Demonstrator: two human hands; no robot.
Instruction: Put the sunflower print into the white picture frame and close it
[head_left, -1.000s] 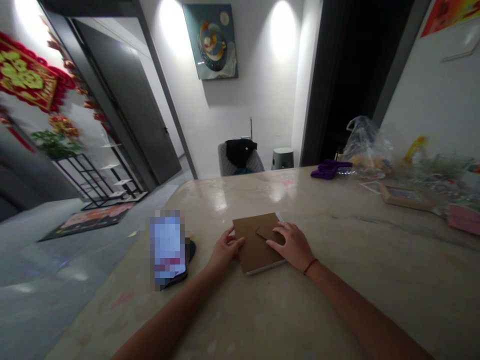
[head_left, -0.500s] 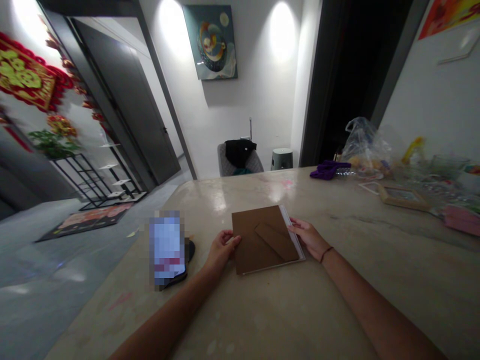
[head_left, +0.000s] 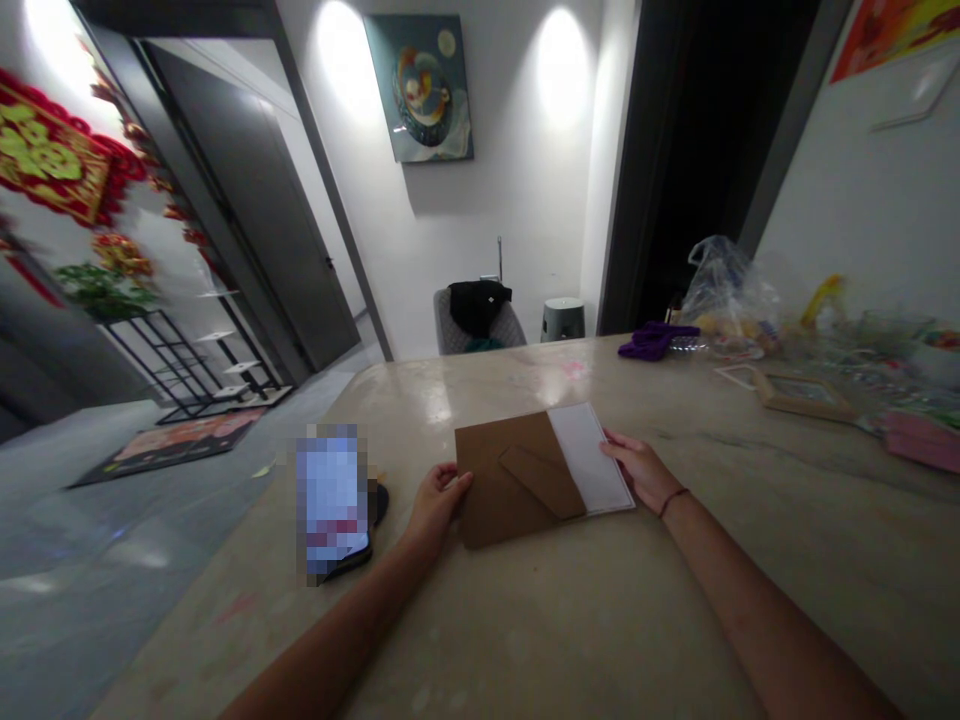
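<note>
My left hand [head_left: 444,492] pinches the left edge of a brown picture frame backing board [head_left: 514,485], which has a fold-out stand flap on its face. On the other side, my right hand [head_left: 637,468] grips the right edge of a white sheet [head_left: 592,458]. That sheet lies partly under the board, and a wide strip of it shows to the right. Both are held low over the table; whether they touch it I cannot tell. The fingers beneath the board and sheet are hidden.
To the left on the marble-look table [head_left: 510,640] stands a phone with a blurred screen [head_left: 334,500]. At the right are a wooden picture frame [head_left: 806,395], a purple cloth [head_left: 654,340], a clear plastic bag [head_left: 731,295] and a pink packet [head_left: 922,440]. A chair [head_left: 480,325] stands beyond the far edge.
The white sheet has slid rightward out from under the brown board with my right hand, so more of it shows. My left hand and the board have shifted slightly left.
</note>
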